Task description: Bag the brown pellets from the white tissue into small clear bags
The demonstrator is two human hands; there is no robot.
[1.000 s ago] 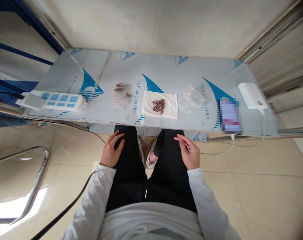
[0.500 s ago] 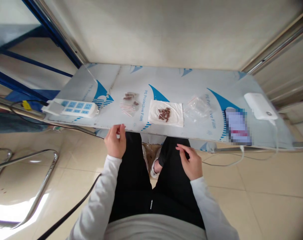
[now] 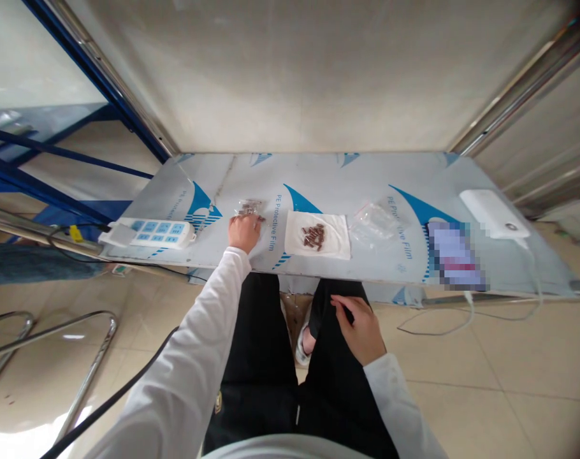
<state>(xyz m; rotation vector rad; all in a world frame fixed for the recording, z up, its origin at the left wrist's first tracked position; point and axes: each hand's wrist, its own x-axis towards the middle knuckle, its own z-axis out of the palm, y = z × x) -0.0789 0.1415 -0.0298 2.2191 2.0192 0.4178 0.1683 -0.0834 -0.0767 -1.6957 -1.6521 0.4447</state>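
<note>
My left hand reaches over the near end of a clear plastic bag holding small brown tube-like pieces. Its fingers curl down onto the bag, their tips hidden, so whether they grip it cannot be told. To its right, a loose pile of small brown pieces lies on a white cloth or paper sheet. My right hand hovers above my right thigh, off the table's front edge. Its fingers stretch loosely forward with a gap beside the thumb, and nothing shows in them.
A film-covered metal tabletop meets a pale wall. A white power strip lies at the left. Right of the sheet are a crumpled clear bag, a phone and a white power bank with cables hanging over the edge.
My left hand has moved forward from the table's front edge onto the bag of brown pieces. My right hand stays above my thigh. The camera view has tilted up slightly.
</note>
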